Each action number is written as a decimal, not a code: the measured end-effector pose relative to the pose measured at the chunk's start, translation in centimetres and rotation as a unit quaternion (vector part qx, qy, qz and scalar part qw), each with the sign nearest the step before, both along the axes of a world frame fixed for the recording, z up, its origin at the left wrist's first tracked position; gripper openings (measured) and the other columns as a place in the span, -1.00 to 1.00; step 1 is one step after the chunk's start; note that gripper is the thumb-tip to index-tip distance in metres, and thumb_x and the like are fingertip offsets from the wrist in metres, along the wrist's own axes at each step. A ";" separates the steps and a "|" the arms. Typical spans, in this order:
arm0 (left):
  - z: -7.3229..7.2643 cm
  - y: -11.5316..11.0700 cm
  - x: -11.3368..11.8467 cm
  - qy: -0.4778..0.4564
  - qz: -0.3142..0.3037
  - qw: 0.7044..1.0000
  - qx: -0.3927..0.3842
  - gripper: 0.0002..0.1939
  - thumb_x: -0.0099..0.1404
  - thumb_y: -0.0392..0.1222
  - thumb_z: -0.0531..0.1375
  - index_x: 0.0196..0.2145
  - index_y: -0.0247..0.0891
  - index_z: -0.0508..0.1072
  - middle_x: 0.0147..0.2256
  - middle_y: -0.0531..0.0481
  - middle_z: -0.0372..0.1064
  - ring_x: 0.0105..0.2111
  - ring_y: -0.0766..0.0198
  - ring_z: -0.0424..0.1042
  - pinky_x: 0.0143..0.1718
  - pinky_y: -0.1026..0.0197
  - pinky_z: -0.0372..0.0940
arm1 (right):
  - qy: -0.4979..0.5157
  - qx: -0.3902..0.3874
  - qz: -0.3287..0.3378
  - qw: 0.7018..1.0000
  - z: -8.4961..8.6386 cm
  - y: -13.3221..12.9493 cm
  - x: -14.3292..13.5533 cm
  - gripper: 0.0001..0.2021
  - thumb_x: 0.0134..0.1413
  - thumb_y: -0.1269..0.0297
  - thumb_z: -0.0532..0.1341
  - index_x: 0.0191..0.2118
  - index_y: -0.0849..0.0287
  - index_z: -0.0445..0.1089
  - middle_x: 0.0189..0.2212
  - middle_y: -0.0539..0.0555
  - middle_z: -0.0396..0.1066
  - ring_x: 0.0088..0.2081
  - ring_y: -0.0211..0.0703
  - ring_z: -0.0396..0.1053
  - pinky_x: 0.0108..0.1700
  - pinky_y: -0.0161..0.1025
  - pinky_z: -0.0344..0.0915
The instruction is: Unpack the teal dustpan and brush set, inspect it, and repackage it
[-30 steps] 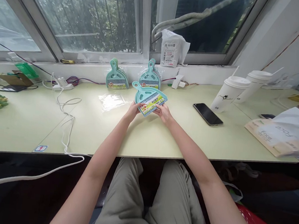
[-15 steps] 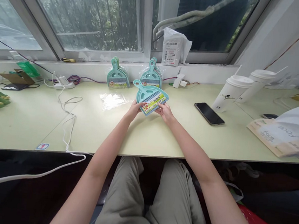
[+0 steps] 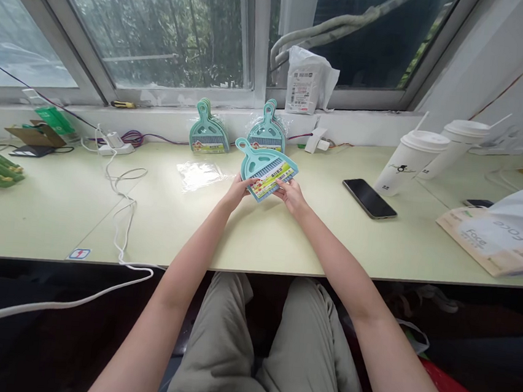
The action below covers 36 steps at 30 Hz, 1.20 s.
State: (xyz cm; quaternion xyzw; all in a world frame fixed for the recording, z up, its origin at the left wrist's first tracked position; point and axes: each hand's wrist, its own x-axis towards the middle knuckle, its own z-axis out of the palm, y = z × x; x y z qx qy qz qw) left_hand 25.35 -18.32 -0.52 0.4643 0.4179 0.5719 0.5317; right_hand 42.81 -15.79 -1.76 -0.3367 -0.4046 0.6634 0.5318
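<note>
Over the desk, middle: I'm holding a teal dustpan set (image 3: 266, 170) up off the table (image 3: 285, 235), handle pointing far-left.
Left hand (image 3: 238, 192): it's pinching the near-left corner of the pan, fingers closed on it.
Right hand (image 3: 293, 196): it's gripping the near-right edge by the paper label, closed too.
Behind it: two more dustpan piles, left pile (image 3: 207, 130) and right pile (image 3: 267, 129), are leaning against the far wall under the window.
Just left: a clear plastic bag (image 3: 197, 174) is lying flat on the table.
Right side: a phone (image 3: 369, 198) is sitting face up near two lidded cups (image 3: 408, 161).
Risk: I'm only gripping by the edges, so I reckon the set could be slipping out if one hand is loosening, and dropping onto the table. Swinging it far could be knocking over the leaning piles too.
</note>
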 end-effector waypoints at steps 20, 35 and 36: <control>0.2 -0.4 -0.1 0.033 -0.018 0.999 0.006 -0.51 0.01 -0.13 0.34 -0.09 -0.25 0.33 -0.19 -0.06 0.46 -0.20 0.16 0.47 -0.11 0.03 0.34 | 0.004 0.016 -0.021 1.000 -0.1 -0.1 0.2 -0.83 0.04 0.46 0.25 -0.25 0.12 0.29 -0.32 -0.02 0.53 -0.34 -0.23 0.53 -0.05 -0.08 0.48; -0.2 -0.2 -0.4 0.031 -0.021 0.999 0.007 -0.52 0.00 -0.13 0.36 -0.12 -0.25 0.37 -0.14 -0.10 0.47 -0.17 0.12 0.49 -0.11 0.03 0.36 | 0.013 0.016 -0.019 1.000 -0.2 0.0 0.0 -0.74 -0.09 0.48 0.33 -0.25 0.13 0.31 -0.31 -0.01 0.53 -0.30 -0.18 0.53 -0.08 -0.09 0.50; -0.2 -0.2 -0.4 0.032 -0.021 0.999 0.004 -0.51 0.00 -0.12 0.36 -0.11 -0.25 0.36 -0.14 -0.10 0.47 -0.17 0.12 0.49 -0.11 0.04 0.36 | 0.012 0.014 -0.019 1.000 -0.2 0.0 -0.1 -0.74 -0.09 0.48 0.33 -0.26 0.13 0.31 -0.33 0.00 0.53 -0.30 -0.18 0.54 -0.09 -0.08 0.50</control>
